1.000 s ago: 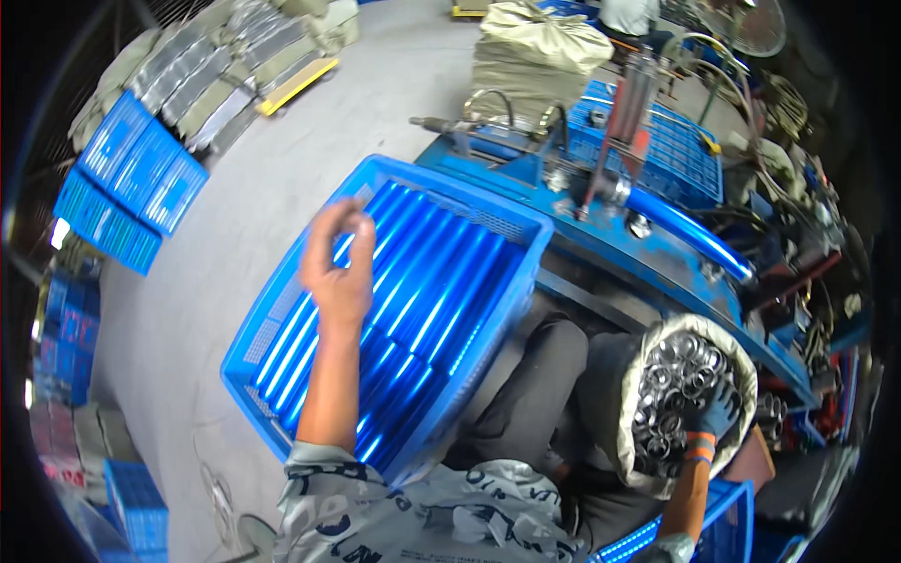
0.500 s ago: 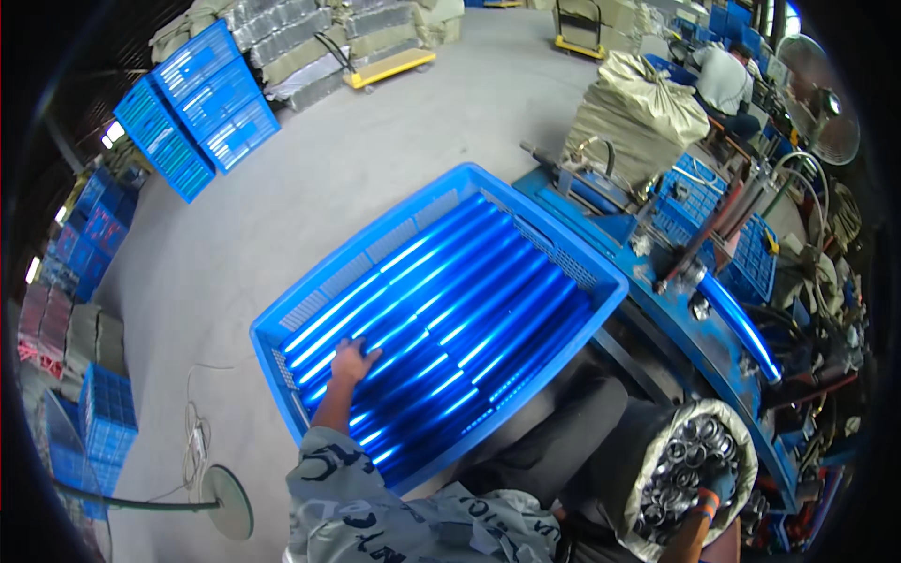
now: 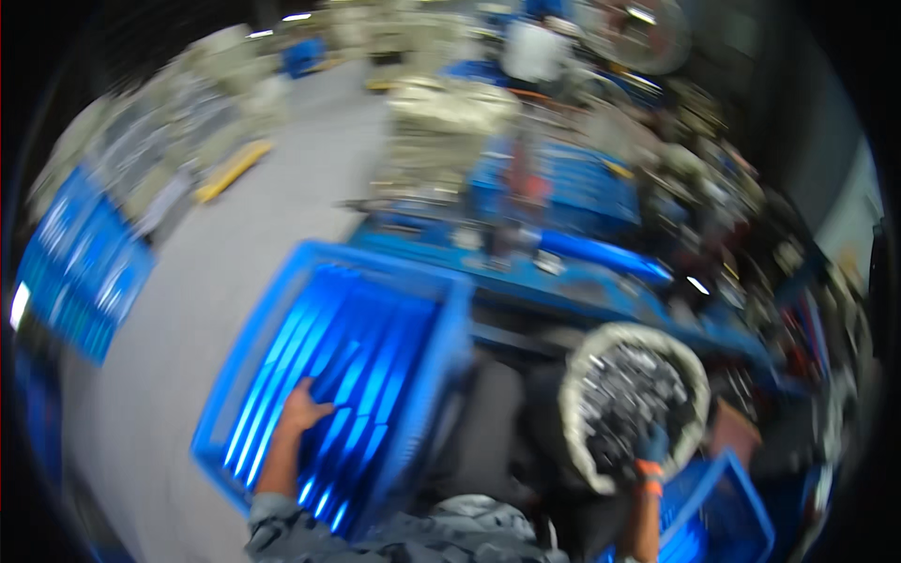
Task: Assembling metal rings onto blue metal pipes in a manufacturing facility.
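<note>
My left hand rests on shiny blue tubes lying side by side in a large blue plastic crate. Its thumb and fingers are spread apart. To the right, my right hand, in a dark blue glove with an orange band at the wrist, reaches into a pale sack. Many small grey metal rings fill that sack. The right fingers are blurred among the rings, so what they hold is hidden. Another blue tube sticks out from a fixture on the bench.
Beyond the crate and sack runs a blue workbench. A second blue crate stands at lower right. Stacked blue crates and a yellow trolley are at far left. A person in white sits at the back near a large fan.
The view has swung right and blurred, so the crate, bench and sack appear farther left. My left hand remains on the tubes, my right hand in the sack.
</note>
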### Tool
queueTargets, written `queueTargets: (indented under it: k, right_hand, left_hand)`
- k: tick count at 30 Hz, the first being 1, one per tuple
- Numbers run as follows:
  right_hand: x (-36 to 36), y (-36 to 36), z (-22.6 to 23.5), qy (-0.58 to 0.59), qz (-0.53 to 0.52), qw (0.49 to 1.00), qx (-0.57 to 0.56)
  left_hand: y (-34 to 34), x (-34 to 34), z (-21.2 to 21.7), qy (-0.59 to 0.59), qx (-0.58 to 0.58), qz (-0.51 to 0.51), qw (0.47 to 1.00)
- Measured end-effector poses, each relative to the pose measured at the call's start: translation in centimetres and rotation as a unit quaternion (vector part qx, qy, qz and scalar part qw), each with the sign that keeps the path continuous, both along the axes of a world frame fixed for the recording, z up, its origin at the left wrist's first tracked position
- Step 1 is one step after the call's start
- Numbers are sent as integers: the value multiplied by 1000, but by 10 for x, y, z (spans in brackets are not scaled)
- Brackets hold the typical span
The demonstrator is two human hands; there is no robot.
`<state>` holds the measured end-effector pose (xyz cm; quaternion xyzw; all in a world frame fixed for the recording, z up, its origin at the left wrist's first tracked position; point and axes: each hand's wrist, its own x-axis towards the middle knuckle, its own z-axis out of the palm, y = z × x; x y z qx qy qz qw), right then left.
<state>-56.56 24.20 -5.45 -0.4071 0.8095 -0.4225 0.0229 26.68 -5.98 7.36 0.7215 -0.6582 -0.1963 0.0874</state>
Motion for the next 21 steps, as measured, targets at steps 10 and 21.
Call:
queueTargets:
  k: [10, 21]
  right_hand:
    - [86, -10, 95, -673, 134, 635, -356]
    - [91, 5, 192, -326, 226, 901, -174]
  left_hand:
    - [58, -411, 176, 117, -146, -492, 850]
    - [77, -468, 205, 106, -146, -568, 803]
